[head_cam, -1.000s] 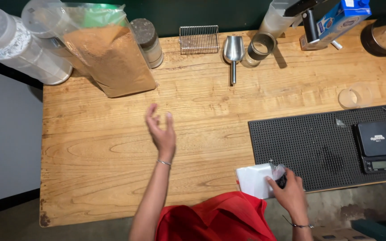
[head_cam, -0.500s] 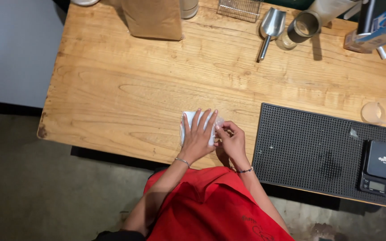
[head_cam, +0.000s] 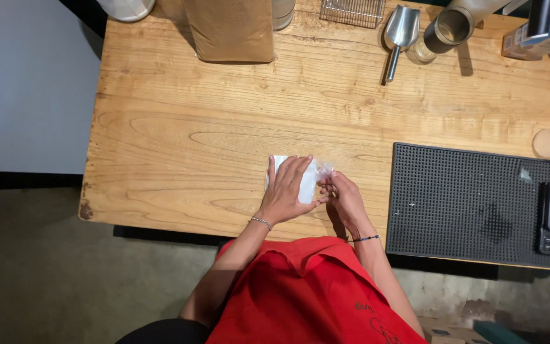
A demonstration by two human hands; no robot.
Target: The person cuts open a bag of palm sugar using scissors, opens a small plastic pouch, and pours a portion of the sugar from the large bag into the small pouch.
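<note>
The left hand (head_cam: 286, 191) lies palm down and flat, its fingers (head_cam: 294, 171) stretched forward and slightly spread, the wrist wearing a thin bracelet and the bare forearm running back and down toward the body. The right hand (head_cam: 343, 197) sits just beside it, touching or nearly touching at the fingertips, with its fingers (head_cam: 327, 186) curled in and pinched together near the left hand's outer edge. Its wrist carries a dark band, and both forearms angle inward from the elbows so the hands meet in front of the torso.
</note>
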